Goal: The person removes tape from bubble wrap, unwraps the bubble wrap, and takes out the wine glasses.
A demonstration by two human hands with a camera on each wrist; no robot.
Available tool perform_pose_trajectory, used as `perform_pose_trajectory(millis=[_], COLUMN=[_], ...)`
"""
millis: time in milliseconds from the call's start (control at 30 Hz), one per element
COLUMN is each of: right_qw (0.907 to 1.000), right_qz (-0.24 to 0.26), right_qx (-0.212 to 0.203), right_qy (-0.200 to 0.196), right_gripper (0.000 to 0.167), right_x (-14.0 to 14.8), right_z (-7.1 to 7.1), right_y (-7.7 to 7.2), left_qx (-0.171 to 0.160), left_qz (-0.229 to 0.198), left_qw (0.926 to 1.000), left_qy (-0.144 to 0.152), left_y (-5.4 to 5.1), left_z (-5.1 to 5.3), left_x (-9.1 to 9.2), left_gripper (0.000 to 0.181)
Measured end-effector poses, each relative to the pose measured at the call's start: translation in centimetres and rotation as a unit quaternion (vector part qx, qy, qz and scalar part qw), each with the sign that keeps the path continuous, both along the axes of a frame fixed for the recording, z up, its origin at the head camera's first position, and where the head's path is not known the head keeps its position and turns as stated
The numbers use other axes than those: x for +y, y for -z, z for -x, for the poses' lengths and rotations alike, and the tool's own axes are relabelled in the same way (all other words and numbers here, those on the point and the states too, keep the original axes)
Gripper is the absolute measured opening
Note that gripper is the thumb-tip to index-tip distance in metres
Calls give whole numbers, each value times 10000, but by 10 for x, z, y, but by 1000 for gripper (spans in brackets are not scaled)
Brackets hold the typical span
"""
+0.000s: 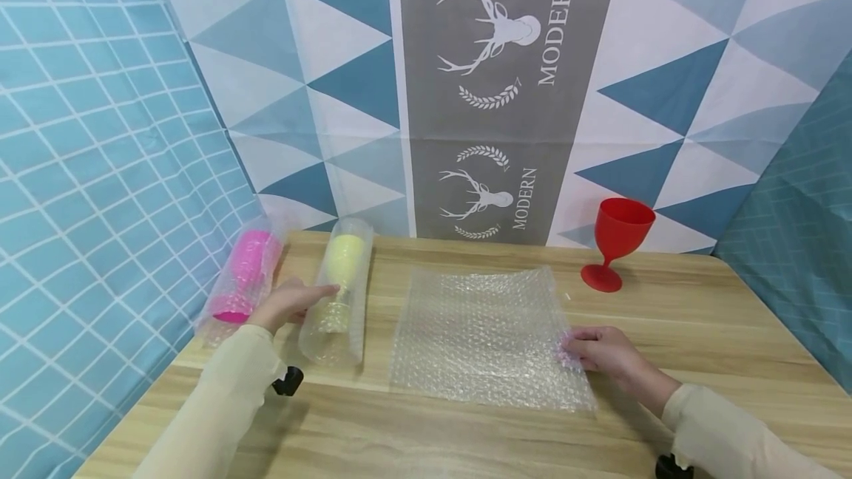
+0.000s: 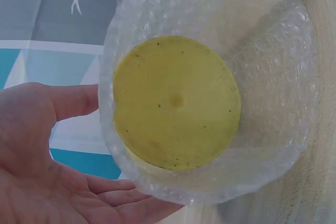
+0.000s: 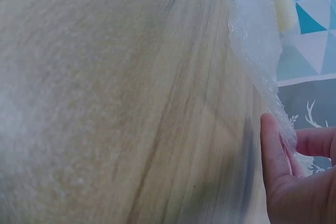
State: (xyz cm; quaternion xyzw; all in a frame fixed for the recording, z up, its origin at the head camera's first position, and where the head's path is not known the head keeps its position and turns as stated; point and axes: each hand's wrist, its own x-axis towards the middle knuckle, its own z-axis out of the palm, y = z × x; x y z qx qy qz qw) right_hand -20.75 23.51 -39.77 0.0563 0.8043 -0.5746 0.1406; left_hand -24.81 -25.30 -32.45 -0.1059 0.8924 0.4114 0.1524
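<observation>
A yellow goblet (image 1: pixel 345 261) lies rolled in bubble wrap (image 1: pixel 356 338) on the left of the table. My left hand (image 1: pixel 288 303) holds this roll from its left side, thumb over the top and fingers low on the side. The left wrist view shows the goblet's round yellow base (image 2: pixel 177 103) through the roll's end. A flat, clear bubble wrap sheet (image 1: pixel 482 338) lies mid-table. My right hand (image 1: pixel 609 353) pinches its right edge, slightly lifted, between thumb and fingers (image 3: pixel 274 153). Behind that hand, a red goblet (image 1: pixel 622 229) stands upright and unwrapped.
Farther left, a pink goblet (image 1: pixel 249 261) wrapped in bubble wrap lies near the blue checked curtain (image 1: pixel 86 168). A patterned cloth (image 1: pixel 492 117) hangs along the table's back edge. The wooden table (image 1: pixel 399 427) extends toward me, with another curtain (image 1: pixel 799 228) on its right.
</observation>
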Motion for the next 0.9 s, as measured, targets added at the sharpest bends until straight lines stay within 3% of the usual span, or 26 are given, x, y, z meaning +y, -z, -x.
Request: perform_pose_trajectory(millis=[433, 567, 700, 900], right_qw=[9999, 9999, 9999, 10000], right_qz=[108, 141, 80, 28], right_qx=[-28, -29, -56, -62], right_qy=[-21, -28, -36, -33], right_gripper=[44, 46, 49, 47], right_x=[1, 0, 0, 0], right_z=[0, -1, -1, 0], right_y=[1, 2, 1, 1], left_qx=[158, 120, 116, 120], left_qz=[-372, -739, -1151, -1448], left_qw=[9991, 9969, 9931, 9894], left_qy=[-145, -233, -214, -65], left_y=[3, 2, -2, -10], left_z=[-11, -10, -11, -14], left_x=[1, 4, 9, 21], left_gripper=[84, 41, 52, 52])
